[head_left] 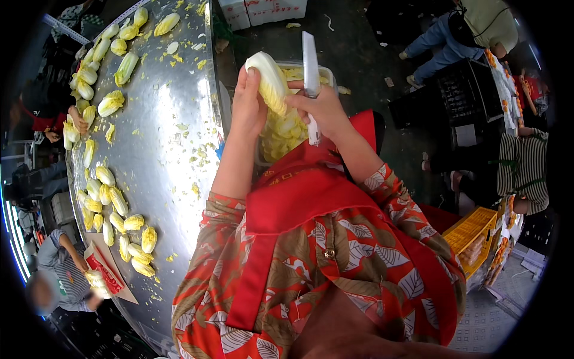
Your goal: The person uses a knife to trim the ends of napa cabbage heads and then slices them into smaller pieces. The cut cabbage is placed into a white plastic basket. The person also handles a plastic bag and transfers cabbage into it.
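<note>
My left hand (250, 102) is curled around a napa cabbage (267, 78), thumb laid on its side, holding it over a clear bin (329, 73) of yellow leaves (281, 133). The cabbage's long axis slants: its white end points away from me and a little left, its yellow end back toward me and right. My right hand (323, 109) is closed around a knife (311, 63), blade pointing away from me, handle end toward my red apron (299, 200). Those fingers come close to the cabbage's yellow end; I cannot tell if they touch it.

On my left runs a shiny metal table (170, 113), littered with leaf scraps (197, 158), with more cabbages (110, 103) grouped along its far side. A co-worker in grey (66, 263) stands past it. White boxes (272, 11) sit ahead on the dark floor (353, 51); a yellow crate (469, 236) is off to my right.
</note>
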A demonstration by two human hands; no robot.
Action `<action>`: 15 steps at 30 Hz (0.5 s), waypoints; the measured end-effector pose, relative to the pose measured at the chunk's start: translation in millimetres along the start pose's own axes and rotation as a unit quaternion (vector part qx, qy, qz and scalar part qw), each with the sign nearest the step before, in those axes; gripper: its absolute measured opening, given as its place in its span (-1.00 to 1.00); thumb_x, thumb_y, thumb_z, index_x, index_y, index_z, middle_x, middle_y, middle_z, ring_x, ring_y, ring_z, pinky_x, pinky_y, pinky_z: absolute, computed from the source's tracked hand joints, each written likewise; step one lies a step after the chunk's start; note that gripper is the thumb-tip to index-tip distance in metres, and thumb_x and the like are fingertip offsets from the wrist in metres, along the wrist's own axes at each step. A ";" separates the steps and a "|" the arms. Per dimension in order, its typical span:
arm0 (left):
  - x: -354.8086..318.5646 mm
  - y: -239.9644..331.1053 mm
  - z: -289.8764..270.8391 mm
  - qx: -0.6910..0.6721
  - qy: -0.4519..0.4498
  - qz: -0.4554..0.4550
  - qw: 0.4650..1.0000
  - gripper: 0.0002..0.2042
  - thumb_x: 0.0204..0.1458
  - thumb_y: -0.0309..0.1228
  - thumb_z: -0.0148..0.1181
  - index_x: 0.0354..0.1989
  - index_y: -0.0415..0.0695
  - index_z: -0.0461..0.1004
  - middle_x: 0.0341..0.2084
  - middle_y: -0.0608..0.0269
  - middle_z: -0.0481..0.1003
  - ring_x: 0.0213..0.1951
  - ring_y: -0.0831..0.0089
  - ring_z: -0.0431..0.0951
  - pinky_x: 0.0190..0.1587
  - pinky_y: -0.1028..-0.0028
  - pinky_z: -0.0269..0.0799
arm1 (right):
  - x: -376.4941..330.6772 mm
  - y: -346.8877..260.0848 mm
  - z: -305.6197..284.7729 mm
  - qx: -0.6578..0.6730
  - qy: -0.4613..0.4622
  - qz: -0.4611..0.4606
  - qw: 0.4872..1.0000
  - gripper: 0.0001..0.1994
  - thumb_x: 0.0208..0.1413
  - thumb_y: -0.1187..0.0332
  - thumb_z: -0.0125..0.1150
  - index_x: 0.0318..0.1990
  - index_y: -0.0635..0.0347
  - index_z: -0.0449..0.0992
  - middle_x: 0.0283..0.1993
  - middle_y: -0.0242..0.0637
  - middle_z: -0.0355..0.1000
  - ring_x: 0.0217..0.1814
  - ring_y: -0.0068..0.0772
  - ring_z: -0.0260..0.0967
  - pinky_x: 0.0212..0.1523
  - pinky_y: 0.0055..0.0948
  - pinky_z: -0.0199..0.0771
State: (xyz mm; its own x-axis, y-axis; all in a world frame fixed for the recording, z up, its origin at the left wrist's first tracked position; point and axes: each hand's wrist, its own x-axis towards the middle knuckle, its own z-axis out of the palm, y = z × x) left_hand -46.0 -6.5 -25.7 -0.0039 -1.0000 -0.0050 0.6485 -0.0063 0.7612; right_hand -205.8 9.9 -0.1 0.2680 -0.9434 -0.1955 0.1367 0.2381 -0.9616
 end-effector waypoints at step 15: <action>-9.1 8.9 23.5 0.215 -0.026 0.108 0.970 -0.61 0.23 -0.20 -0.17 0.18 -0.04 0.18 -0.13 0.27 0.38 -0.11 0.49 0.38 -0.03 0.50 0.30 | -1.6 -8.3 8.0 -0.042 0.041 -0.081 0.995 -0.62 -0.05 0.32 0.30 -0.09 0.32 0.45 -0.40 -0.38 0.41 -0.51 -0.68 0.30 -0.53 -0.68 0.27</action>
State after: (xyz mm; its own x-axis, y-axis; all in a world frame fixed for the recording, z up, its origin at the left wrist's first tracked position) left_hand -58.1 2.5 -3.6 0.0517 -0.9766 0.2088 0.2616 0.2150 0.9409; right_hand -199.7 11.3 9.8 0.1689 -0.9844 -0.0486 0.0904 0.0645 -0.9938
